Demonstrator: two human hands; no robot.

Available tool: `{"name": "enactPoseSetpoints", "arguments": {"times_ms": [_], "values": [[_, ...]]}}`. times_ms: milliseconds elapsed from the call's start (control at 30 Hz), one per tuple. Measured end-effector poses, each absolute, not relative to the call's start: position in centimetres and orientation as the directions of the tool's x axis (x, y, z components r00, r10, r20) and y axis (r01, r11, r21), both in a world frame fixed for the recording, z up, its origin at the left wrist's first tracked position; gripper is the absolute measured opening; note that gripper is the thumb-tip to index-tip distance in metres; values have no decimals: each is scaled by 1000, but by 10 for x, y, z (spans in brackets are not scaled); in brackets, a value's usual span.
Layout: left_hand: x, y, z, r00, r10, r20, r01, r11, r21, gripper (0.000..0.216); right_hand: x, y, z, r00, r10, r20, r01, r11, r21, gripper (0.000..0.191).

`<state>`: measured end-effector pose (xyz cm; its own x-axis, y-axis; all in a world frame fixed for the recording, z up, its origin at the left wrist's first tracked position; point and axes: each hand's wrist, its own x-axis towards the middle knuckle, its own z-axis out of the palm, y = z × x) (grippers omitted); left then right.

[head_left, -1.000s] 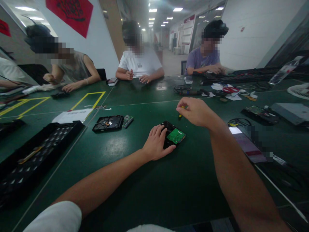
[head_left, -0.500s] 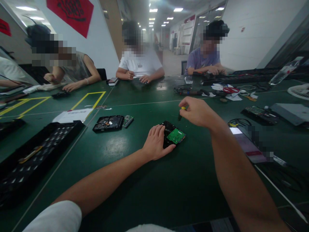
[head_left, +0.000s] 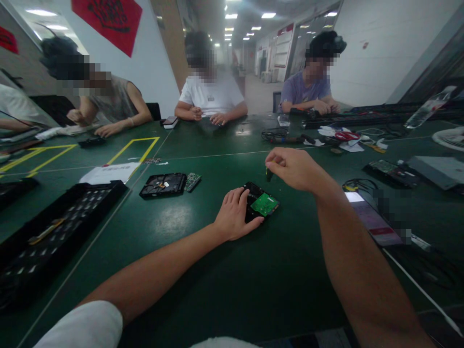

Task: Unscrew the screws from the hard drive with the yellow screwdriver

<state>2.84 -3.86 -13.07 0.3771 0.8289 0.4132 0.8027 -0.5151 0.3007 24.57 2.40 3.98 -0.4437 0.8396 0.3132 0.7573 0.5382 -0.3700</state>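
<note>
A hard drive [head_left: 266, 205] with a green circuit board lies on the table in front of me. My left hand [head_left: 237, 212] braces it, its fingers over the left side and its thumb along the near edge. Above the drive's far right corner, my right hand [head_left: 284, 165] pinches a small yellow-and-dark screwdriver [head_left: 268, 174] that points down. Its tip appears clear of the drive, and most of the handle is hidden by the fingers. To the left lie another black drive [head_left: 163, 185] and a loose circuit board [head_left: 192, 181].
A long black tray [head_left: 58, 237] with a yellowish strip stands at the left, near a white paper sheet [head_left: 110, 173]. At the right are a phone [head_left: 377, 220], another drive [head_left: 389, 173], a grey box [head_left: 437, 170] and cables. Three people sit across the table [head_left: 174, 270].
My right hand has shifted slightly left and tilted, so the screwdriver's yellow part is more covered by the fingers. My left hand and the hard drive have stayed in place.
</note>
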Motion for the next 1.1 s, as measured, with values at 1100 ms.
{"name": "enactPoseSetpoints", "arguments": {"times_ms": [1100], "values": [[30,-39,-132,380,844,379,826,-494,273,91,249,28,34,-375,871,318,775,483,-408,18]]}}
